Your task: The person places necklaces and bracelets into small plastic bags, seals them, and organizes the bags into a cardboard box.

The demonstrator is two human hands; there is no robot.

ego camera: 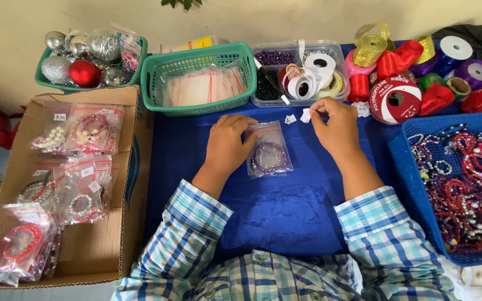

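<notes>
My left hand [227,144] rests on the blue cloth [277,214], its fingers pinning the top left of a small clear bag [269,150] that holds a purple bead bracelet. To the right of the bag, my right hand [335,125] pinches a small white sticker [305,115] at its fingertips, just above the cloth. Another small white sticker [290,119] lies on the cloth between the two hands.
A cardboard box [93,253] of bagged bracelets stands at the left. A green basket [199,64] of empty bags and a clear tub [299,72] of beads and tape rolls are behind. Ribbon spools [395,97] and a blue tray [405,167] of loose bracelets are right.
</notes>
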